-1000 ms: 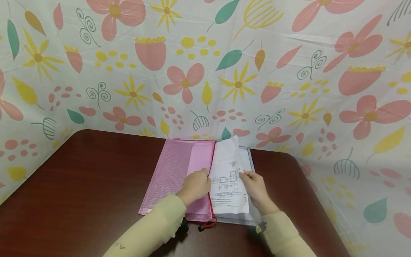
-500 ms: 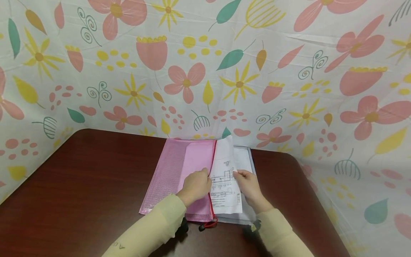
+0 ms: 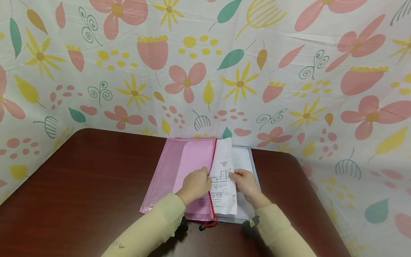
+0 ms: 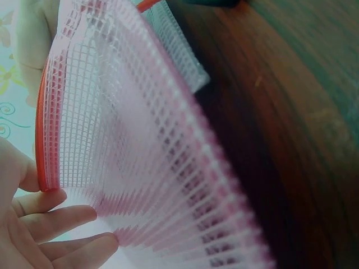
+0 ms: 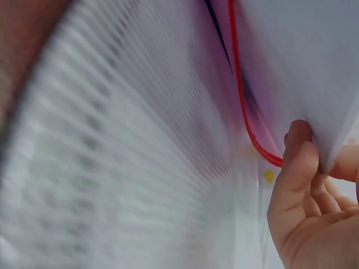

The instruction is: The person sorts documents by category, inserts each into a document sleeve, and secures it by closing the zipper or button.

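A pink mesh zipper pouch (image 3: 160, 178) lies on the table, its red zipper edge (image 4: 40, 129) toward the right. My left hand (image 3: 196, 184) pinches that edge between thumb and index finger, holding the mouth apart, while the other fingers (image 4: 70, 221) spread along the mesh side. A printed sheet of paper (image 3: 223, 153) with line drawings sits partly inside, its left part showing pale through the pink mesh. Its right edge is pinched by my right hand (image 3: 245, 185); in the right wrist view the thumb and fingers (image 5: 297, 162) grip the sheet's edge.
Beneath the paper and to its right lies a clear grey-edged mesh pouch (image 3: 241, 157) with printed sheets in it. A red cord pull with a black end (image 3: 202, 227) hangs at the pink pouch's near corner. Behind the dark wooden table (image 3: 96, 178) hangs a flowered cloth (image 3: 199, 71).
My right hand has moved left with the paper, which slides further into the pink pouch. More of the clear pouch shows on the right. My left hand stays at the zipper edge.
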Demonstrator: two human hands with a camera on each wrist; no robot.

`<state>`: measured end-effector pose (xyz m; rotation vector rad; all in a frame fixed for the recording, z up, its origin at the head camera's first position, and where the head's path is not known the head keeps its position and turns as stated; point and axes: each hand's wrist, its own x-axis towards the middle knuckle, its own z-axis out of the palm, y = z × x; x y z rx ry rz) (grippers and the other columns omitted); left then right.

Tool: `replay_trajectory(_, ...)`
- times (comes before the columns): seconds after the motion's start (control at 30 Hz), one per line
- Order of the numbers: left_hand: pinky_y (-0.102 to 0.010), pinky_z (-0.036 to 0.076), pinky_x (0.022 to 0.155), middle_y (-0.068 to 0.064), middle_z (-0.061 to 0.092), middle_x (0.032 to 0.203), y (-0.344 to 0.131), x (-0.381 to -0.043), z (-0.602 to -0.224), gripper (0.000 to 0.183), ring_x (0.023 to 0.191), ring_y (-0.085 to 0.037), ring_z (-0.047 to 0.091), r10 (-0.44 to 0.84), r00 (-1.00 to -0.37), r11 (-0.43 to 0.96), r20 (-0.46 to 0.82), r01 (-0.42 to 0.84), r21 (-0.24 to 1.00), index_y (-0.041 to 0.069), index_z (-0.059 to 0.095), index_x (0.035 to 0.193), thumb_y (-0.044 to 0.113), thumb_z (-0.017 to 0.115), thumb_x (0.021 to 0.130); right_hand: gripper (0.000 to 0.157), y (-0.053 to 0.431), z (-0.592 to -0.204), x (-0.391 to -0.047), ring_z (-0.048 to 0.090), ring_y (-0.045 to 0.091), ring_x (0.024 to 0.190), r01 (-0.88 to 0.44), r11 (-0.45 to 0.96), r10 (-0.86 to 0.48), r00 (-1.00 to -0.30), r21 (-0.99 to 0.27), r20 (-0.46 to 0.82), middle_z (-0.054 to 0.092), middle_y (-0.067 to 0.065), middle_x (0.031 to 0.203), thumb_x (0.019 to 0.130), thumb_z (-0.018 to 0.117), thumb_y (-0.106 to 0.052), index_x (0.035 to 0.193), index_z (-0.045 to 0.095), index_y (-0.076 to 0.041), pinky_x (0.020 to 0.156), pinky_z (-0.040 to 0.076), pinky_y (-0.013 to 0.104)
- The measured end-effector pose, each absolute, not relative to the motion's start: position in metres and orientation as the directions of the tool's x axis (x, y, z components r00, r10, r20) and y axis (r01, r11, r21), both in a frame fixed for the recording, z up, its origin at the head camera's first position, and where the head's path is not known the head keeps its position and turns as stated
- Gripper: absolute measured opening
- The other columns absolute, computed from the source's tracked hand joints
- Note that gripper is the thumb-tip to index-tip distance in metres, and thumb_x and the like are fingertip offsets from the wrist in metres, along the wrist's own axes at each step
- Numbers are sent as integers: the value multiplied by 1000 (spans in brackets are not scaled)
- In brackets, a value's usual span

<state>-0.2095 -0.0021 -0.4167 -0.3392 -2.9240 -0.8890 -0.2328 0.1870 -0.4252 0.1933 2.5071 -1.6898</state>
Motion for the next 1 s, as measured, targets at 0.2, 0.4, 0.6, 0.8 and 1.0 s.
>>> replay_trajectory(0.2, -29, 35, 42, -1, 48, 58, -3, -210, -415, 16, 49, -15, 44, 198, -974, 800, 114, 227, 555, 11, 47, 76, 18, 48, 91, 32, 191, -418, -244, 60, 10, 63, 180, 406, 54, -983, -896, -173, 67, 11, 87, 93, 56, -16, 116, 60, 6, 55, 51, 25)
replay_trajectory(0.4, -30, 36, 44, -2, 49, 59, -3, -209, -414, 16, 50, -16, 46, 189, -975, 796, 119, 223, 562, 12, 47, 76, 18, 49, 90, 30, 193, -417, -247, 61, 12, 63, 190, 471, 91, -982, -861, -167, 67, 13, 87, 90, 59, -15, 111, 62, 6, 55, 53, 27)
replay_trajectory(0.6, -30, 35, 43, -1, 49, 58, -2, -209, -414, 16, 50, -15, 44, 191, -973, 788, 130, 231, 571, 12, 47, 75, 18, 49, 90, 28, 194, -413, -247, 62, 12, 63, 190, 487, 94, -982, -852, -165, 66, 14, 88, 90, 59, -15, 109, 63, 5, 54, 52, 25)
replay_trajectory(0.8, -29, 35, 44, 0, 49, 59, -2, -209, -414, 16, 50, -14, 45, 189, -973, 783, 133, 231, 577, 12, 48, 77, 18, 49, 91, 28, 193, -409, -245, 61, 10, 62, 169, 460, 92, -986, -872, -142, 67, 13, 87, 91, 60, -16, 109, 63, 5, 55, 53, 25)
replay_trajectory(1.0, -30, 35, 44, -1, 49, 59, -2, -210, -413, 16, 50, -15, 44, 188, -972, 785, 140, 234, 573, 12, 48, 77, 17, 49, 92, 28, 189, -409, -245, 60, 9, 61, 173, 430, 80, -985, -886, -153, 66, 11, 86, 91, 60, -15, 109, 63, 5, 54, 52, 25)
